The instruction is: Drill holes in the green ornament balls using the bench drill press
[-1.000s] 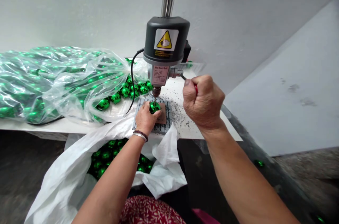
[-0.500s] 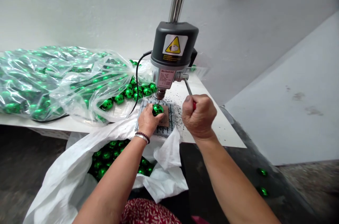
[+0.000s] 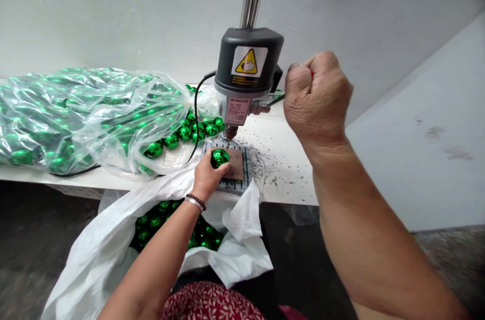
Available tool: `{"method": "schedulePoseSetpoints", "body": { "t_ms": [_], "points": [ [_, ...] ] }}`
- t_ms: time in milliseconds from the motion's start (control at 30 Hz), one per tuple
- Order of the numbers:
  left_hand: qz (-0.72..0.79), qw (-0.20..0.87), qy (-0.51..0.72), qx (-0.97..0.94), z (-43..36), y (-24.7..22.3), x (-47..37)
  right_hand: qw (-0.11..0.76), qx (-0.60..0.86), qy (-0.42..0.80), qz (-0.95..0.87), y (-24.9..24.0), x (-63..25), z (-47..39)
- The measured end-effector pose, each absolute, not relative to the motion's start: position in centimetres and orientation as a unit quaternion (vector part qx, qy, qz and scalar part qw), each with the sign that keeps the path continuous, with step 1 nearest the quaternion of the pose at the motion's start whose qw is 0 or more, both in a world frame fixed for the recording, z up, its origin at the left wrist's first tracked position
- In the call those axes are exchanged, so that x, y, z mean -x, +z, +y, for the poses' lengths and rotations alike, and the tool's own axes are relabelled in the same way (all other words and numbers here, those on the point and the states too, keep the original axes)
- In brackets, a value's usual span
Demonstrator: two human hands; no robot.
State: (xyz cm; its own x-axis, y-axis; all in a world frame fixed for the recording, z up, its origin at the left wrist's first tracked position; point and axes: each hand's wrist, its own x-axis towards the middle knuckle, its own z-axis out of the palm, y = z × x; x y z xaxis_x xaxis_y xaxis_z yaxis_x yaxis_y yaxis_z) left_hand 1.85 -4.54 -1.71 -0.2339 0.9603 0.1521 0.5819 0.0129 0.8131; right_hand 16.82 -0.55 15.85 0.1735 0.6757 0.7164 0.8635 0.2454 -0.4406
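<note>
Between thumb and fingers, my left hand (image 3: 207, 176) grips a shiny green ball (image 3: 220, 158) over the brown square block (image 3: 235, 164) on the drill press base (image 3: 245, 186). The ball sits just left of and below the drill bit (image 3: 228, 142), apart from it as far as I can tell. My right hand (image 3: 318, 95) is a fist around the feed lever (image 3: 276, 100) of the bench drill (image 3: 248, 62); a bit of red shows between the fingers. The lever is raised to the side, its grip mostly hidden.
A clear plastic bag (image 3: 91, 118) of green balls covers the table's left. More balls (image 3: 185, 132) lie loose behind the black cable (image 3: 196, 123). Below the table edge, a white sack (image 3: 87, 244) holds many balls. Dark shavings (image 3: 273, 168) litter the white tabletop.
My right hand has swung the lever upward and to the right. My left hand has shifted slightly left with the ball, which has come out from under the bit.
</note>
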Motion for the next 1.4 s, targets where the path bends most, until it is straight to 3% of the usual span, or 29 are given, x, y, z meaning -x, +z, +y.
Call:
{"method": "schedulePoseSetpoints", "body": {
  "t_ms": [100,200,367,533,667,833,967,1133,1400],
  "points": [
    [0.626,0.262,0.342,-0.649,-7.5,-0.7,0.8,0.453,0.615,-0.080,-0.640,16.2,-17.0,-0.2],
    [0.560,0.345,0.157,-0.737,-11.5,-0.8,4.9,0.433,0.630,-0.060,-0.642,17.1,-17.1,0.6],
    [0.685,0.310,-0.022,-0.659,-16.4,-3.6,9.4,0.442,0.637,-0.027,-0.631,18.7,-17.0,3.0],
    [0.680,0.307,0.122,-0.655,-14.6,-3.1,7.7,0.446,0.628,-0.018,-0.638,18.6,-17.5,2.5],
    [0.727,0.259,0.233,-0.591,-10.3,-1.3,5.2,0.456,0.651,0.046,-0.605,14.3,-19.5,-0.6],
    [0.752,0.288,0.180,-0.565,-6.8,-1.4,3.6,0.256,0.715,0.235,-0.606,3.2,-20.3,-3.5],
    [0.751,0.279,0.161,-0.577,-6.2,-2.1,3.7,0.165,0.714,0.285,-0.617,-2.4,-18.6,-4.9],
    [0.707,0.268,0.200,-0.623,-6.2,-3.0,4.5,0.139,0.698,0.307,-0.632,-3.2,-18.7,-6.1],
    [0.694,0.275,0.248,-0.618,-6.8,-4.3,4.7,0.184,0.714,0.348,-0.579,-3.6,-21.9,-6.4]
  ]
}}
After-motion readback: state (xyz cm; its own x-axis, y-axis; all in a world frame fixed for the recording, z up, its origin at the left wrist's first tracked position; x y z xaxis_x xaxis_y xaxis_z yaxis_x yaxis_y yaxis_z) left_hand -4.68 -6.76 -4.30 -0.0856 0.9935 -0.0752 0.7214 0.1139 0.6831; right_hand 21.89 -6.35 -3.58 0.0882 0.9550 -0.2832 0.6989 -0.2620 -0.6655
